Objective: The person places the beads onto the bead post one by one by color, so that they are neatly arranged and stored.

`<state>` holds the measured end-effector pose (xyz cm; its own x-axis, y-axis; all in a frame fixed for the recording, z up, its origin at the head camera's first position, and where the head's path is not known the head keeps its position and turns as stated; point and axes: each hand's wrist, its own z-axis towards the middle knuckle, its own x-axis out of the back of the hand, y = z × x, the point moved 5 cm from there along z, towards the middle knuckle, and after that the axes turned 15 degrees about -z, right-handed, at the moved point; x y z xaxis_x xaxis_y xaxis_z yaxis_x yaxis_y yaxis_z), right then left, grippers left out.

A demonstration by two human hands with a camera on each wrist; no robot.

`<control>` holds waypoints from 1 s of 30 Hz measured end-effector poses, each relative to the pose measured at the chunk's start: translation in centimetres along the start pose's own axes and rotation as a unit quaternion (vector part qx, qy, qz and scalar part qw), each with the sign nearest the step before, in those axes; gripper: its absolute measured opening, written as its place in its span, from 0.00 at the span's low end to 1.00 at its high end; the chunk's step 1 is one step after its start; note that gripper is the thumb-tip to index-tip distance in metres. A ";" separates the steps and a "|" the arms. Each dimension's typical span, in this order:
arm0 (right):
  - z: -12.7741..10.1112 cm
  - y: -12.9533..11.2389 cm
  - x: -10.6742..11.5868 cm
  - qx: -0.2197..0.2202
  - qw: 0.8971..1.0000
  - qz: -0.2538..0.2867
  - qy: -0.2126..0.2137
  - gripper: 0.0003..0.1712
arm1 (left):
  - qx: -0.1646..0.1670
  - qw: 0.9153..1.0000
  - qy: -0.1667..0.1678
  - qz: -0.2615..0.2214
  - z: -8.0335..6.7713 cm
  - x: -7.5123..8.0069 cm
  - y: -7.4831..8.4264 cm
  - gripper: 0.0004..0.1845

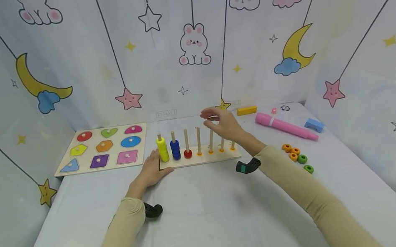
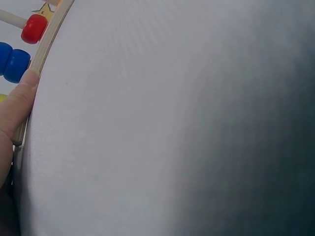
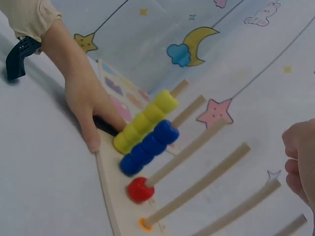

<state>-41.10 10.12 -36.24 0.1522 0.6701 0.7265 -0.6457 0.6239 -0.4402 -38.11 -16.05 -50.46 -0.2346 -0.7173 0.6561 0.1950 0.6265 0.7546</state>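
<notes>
A wooden peg stand [image 1: 203,159] holds a row of upright pegs. On the leftmost peg sits a stack of yellow rings [image 1: 162,150], then a stack of blue rings [image 1: 175,149], then one red ring [image 1: 188,154]. My left hand [image 1: 155,165] rests flat against the stand's left end, and its thumb [image 2: 20,101] touches the base edge. My right hand [image 1: 213,118] hovers over the bare pegs [image 1: 210,140] on the right with relaxed fingers [image 3: 298,156] and holds nothing. The right wrist view shows the left hand [image 3: 91,115] beside the yellow rings [image 3: 142,123].
Loose orange and green rings [image 1: 297,157] lie to the right of the stand. Behind them are a pink pen-shaped toy [image 1: 285,126], a blue block [image 1: 314,125] and a yellow block [image 1: 246,110]. A shape puzzle board [image 1: 103,149] lies at the back left. Printed curtains surround the table.
</notes>
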 end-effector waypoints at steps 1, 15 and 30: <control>-0.3 0.6 0.6 -0.004 1.000 0.005 0.011 0.17 | 0.001 1.000 0.000 0.000 0.0 0.0 0.0 0.50; -8.6 5.5 6.8 -0.115 0.993 -0.012 0.026 0.16 | 0.003 1.000 -0.004 0.001 0.0 0.0 0.0 0.50; -18.3 9.0 5.4 -0.128 0.986 -0.016 -0.108 0.18 | 0.005 1.000 -0.002 0.004 0.0 0.1 -0.3 0.51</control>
<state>-32.45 26.75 -45.91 -0.0105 0.5647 0.8253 -0.4296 0.7427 -0.5136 -38.17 -16.28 -50.60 -0.2378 -0.7106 0.6622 0.1877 0.6353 0.7491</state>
